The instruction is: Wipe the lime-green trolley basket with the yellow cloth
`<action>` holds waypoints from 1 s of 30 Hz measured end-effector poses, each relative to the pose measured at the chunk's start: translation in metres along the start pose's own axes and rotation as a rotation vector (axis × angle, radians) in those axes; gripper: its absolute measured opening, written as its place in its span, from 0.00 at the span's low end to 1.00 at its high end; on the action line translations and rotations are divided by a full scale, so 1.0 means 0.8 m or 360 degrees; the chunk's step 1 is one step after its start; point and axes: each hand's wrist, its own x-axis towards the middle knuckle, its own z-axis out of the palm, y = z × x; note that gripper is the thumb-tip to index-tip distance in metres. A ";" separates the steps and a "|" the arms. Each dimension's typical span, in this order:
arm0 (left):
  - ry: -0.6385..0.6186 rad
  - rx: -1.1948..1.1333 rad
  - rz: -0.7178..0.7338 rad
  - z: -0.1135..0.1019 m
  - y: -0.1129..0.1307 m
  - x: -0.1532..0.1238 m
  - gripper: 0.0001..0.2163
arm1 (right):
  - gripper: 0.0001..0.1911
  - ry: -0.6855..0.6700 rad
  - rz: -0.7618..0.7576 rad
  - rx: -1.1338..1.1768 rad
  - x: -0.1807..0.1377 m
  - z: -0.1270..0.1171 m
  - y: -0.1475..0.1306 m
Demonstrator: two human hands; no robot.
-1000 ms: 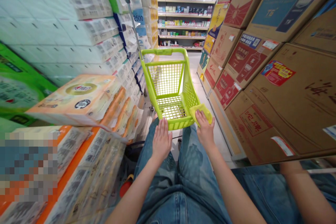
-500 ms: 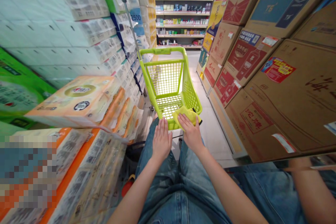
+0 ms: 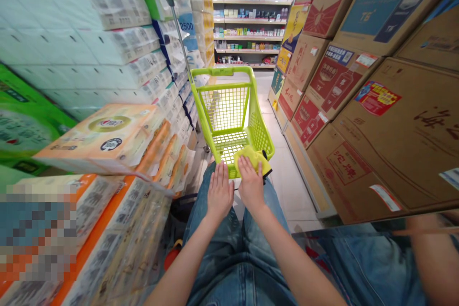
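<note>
A small lime-green plastic shopping cart (image 3: pixel 229 105) stands in the aisle in front of my knees. My right hand (image 3: pixel 250 185) lies flat with fingers stretched on a yellow cloth (image 3: pixel 254 159), pressing it onto the cart's near rim. Just to its left, my left hand (image 3: pixel 220 192) rests palm down on my denim-clad knee, fingers spread, holding nothing, its fingertips almost at the cart's near edge.
Stacked tissue and paper packs (image 3: pixel 107 138) wall the left side. Cardboard cartons (image 3: pixel 394 119) are piled along the right. A tiled floor strip (image 3: pixel 287 177) runs ahead to store shelves (image 3: pixel 247 14). A metal pole (image 3: pixel 175 19) rises at left.
My right hand has slid the yellow cloth leftward along the cart's near rim, from the right corner toward the middle. The left hand has stayed on my knee.
</note>
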 end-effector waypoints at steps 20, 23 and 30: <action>0.0032 -0.0011 -0.0005 0.003 0.003 0.001 0.33 | 0.37 0.0076 0.0217 -0.0117 0.011 -0.023 0.054; 0.0020 -0.0031 -0.0003 0.003 0.000 -0.001 0.33 | 0.37 -0.0039 0.0018 -0.0026 0.003 0.000 -0.006; -0.0017 -0.0022 0.0005 -0.001 -0.001 0.000 0.32 | 0.37 -0.0142 -0.0297 0.0140 -0.002 -0.011 0.002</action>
